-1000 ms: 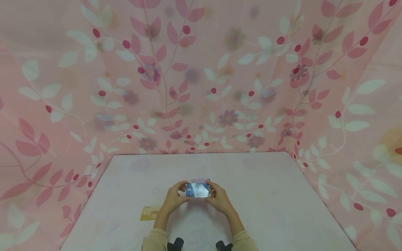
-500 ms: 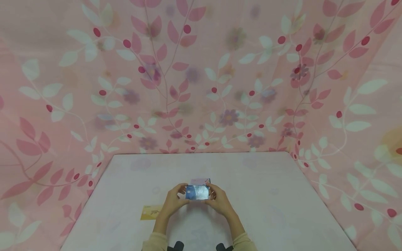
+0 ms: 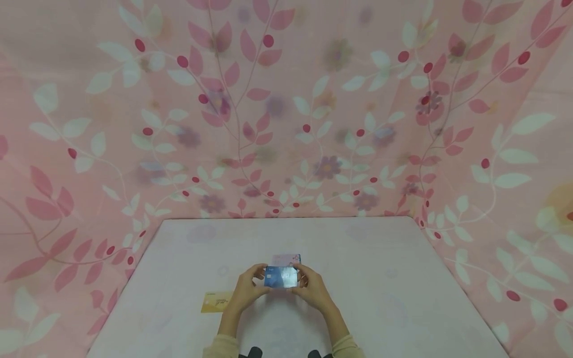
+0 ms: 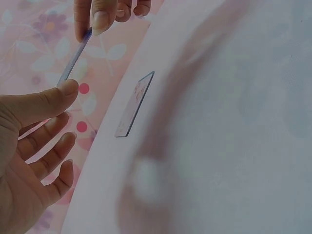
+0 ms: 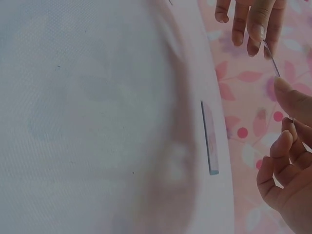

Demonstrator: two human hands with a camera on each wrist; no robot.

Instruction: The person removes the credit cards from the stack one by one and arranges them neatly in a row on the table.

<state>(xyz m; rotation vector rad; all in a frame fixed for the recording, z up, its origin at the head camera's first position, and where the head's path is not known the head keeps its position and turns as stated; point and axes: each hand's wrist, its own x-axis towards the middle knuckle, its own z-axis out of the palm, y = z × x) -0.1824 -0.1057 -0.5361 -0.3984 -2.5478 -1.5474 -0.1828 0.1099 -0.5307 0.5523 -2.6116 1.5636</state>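
Both hands hold one blue VIP card [image 3: 280,277] up over the table, its printed face turned toward the head camera. My left hand [image 3: 247,289] pinches its left end between thumb and fingers. At the opposite end my right hand [image 3: 312,288] pinches it in the same way. The wrist views show the card [image 4: 74,58] nearly edge-on, a thin strip between the two thumbs. Behind it on the table lies a pink card [image 3: 286,259] with a floral print, its near part hidden by the blue one.
A gold card [image 3: 216,302] lies on the white table [image 3: 385,298], partly covered by the left forearm. Pink floral cloth [image 3: 286,124] hangs behind and along both sides. Two dark objects [image 3: 255,352] show at the bottom edge near the wrists.
The hands and the blue card have come slightly lower in the head view, and more of the pink card shows behind. The card's tilt has shifted, changing the glare on it.
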